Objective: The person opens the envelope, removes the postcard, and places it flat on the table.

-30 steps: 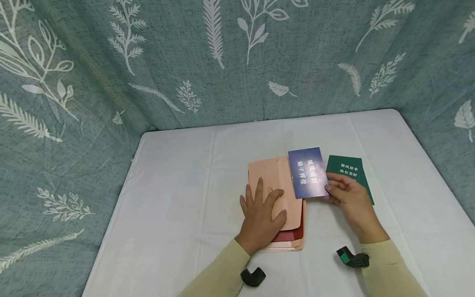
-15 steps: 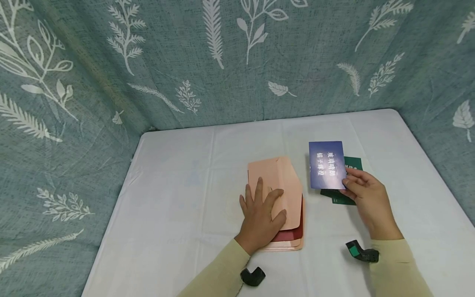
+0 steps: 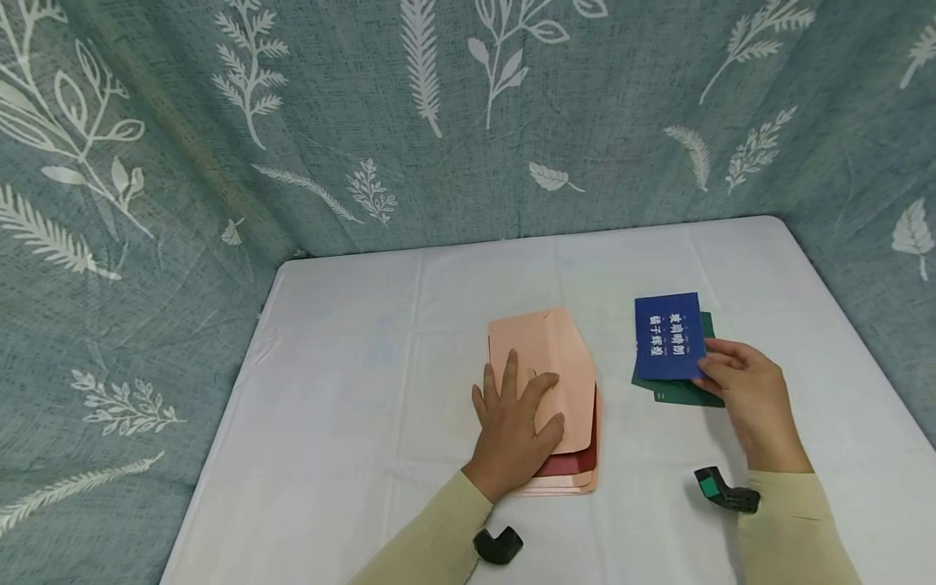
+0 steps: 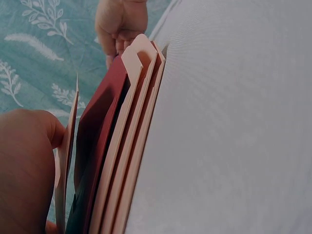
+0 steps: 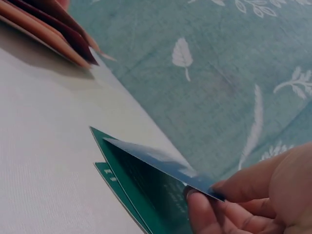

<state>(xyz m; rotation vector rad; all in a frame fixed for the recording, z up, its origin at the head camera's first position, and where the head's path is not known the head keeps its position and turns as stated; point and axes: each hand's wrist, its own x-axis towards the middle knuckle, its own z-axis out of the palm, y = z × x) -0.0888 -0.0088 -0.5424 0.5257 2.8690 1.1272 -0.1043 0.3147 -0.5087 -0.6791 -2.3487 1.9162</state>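
Note:
My right hand point(image 3: 753, 398) pinches a blue card point(image 3: 667, 337) with white lettering by its near right edge. The card is held at a tilt close over two green cards point(image 3: 683, 393), which overlap each other on the table and are partly covered by it. My left hand point(image 3: 515, 431) lies with spread fingers on a peach envelope point(image 3: 530, 333) with a pointed flap, on top of a stack. Beneath that one, a dark red envelope point(image 3: 574, 464) and several more peach envelopes point(image 4: 131, 161) show at the stack's near end.
A white-covered table point(image 3: 351, 366) carries everything. Green leaf-patterned fabric point(image 3: 439, 187) hangs behind it and at both sides. Black wrist devices sit at the left sleeve point(image 3: 499, 545) and the right sleeve point(image 3: 727, 490).
My right hand has carried the blue card to the right, from beside the envelope stack to over the green cards, and lowered it toward them. My left hand has stayed put.

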